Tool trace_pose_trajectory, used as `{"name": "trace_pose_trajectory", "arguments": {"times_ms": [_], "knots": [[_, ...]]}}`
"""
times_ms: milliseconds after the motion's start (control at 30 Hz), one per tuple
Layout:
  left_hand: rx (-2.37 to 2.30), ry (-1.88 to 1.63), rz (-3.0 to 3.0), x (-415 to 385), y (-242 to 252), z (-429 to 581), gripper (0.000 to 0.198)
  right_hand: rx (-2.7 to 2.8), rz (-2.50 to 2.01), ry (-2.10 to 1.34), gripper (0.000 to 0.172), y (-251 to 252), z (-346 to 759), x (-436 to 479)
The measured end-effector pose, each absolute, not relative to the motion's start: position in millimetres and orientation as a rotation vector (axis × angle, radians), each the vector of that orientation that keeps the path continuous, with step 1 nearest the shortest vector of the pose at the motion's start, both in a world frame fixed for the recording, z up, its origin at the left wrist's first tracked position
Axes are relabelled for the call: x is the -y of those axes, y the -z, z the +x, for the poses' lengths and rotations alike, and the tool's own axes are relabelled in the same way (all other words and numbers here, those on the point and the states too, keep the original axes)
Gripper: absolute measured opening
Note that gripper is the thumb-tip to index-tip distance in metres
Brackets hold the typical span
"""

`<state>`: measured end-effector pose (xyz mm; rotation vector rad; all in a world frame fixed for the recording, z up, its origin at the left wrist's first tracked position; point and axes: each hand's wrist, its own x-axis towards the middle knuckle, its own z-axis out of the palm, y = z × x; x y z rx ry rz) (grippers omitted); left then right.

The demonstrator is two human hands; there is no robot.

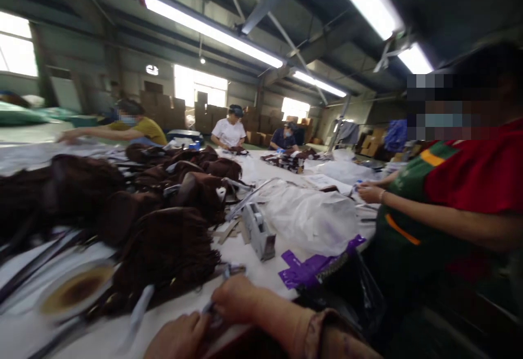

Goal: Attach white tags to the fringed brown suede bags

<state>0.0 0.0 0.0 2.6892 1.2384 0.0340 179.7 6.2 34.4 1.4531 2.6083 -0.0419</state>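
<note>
At the table's near edge, my right hand [237, 298] is closed, with a narrow greyish piece [233, 269] showing just past its fingers. Beside it, low in the view, my left hand [176, 338] is also closed, and what lies in its fingers is blurred and partly hidden. The two hands nearly meet. Just beyond them is a dark brown fringed bag [163, 253], with more brown bags [200, 193] heaped behind it. A pale wrapped strip [141, 312] lies left of my hands. Further left is a round dish [77, 288] with a brownish inside.
A grey tape dispenser [258, 231] stands mid-table near crumpled clear plastic [312, 214]. Purple tape [306, 269] marks the near edge, right of my hands. A co-worker in a green apron [408, 206] stands close at right. Several other people work across the table.
</note>
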Motion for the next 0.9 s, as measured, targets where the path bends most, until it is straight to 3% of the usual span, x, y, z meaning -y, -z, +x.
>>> {"name": "trace_pose_trajectory", "arguments": {"times_ms": [67,167,300,400,600,733,900], "knots": [[-1.142,0.051,2.827,3,-8,-22,0.046,-2.703,1.404,0.105,0.020,-35,185,-6],[-1.073,-0.013,2.904,8,-14,-29,0.029,-2.703,1.590,0.236,0.018,-29,189,-5],[-1.150,-0.204,2.845,22,-8,-10,0.022,-2.559,1.902,0.294,0.039,-18,182,3],[-1.224,-0.254,2.800,33,-5,1,0.021,-2.446,1.993,0.309,0.029,-18,176,8],[-1.013,-0.126,2.893,24,-21,-15,0.022,-2.603,1.660,0.400,0.017,-33,181,-2],[-1.045,-0.030,2.940,14,-24,-29,0.025,-2.710,1.403,0.364,0.019,-36,183,-9],[-1.202,-0.191,2.870,26,-8,-10,0.016,-2.522,1.931,0.400,0.032,-27,172,-2]]}}
